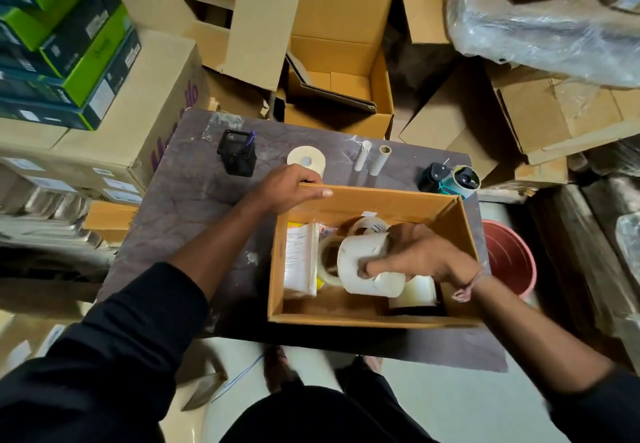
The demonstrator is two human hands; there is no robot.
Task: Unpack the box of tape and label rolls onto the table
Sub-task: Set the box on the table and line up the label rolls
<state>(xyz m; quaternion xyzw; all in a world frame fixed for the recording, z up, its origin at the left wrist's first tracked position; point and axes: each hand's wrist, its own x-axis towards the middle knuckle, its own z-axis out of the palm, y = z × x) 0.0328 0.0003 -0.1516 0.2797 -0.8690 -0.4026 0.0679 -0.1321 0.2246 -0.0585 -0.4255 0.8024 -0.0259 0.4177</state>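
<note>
An open cardboard box (367, 319) sits on the dark table (194, 207). My left hand (289, 188) grips the box's far left rim. Inside the box, my right hand (420, 255) is shut on a white label roll (363, 264), fingers in its core. Under and beside that roll lie a clear tape roll (327, 262), another tape roll (369, 226), a pale roll (415, 292) and a plastic-wrapped packet (300, 259). One cream roll (306, 160) lies flat on the table behind my left hand.
On the table's far side stand a black pen holder (237, 153), two cardboard tubes (372, 160) and a tape dispenser (450, 177). Stacked cartons surround the table. A red bucket (510, 255) sits on the floor to the right.
</note>
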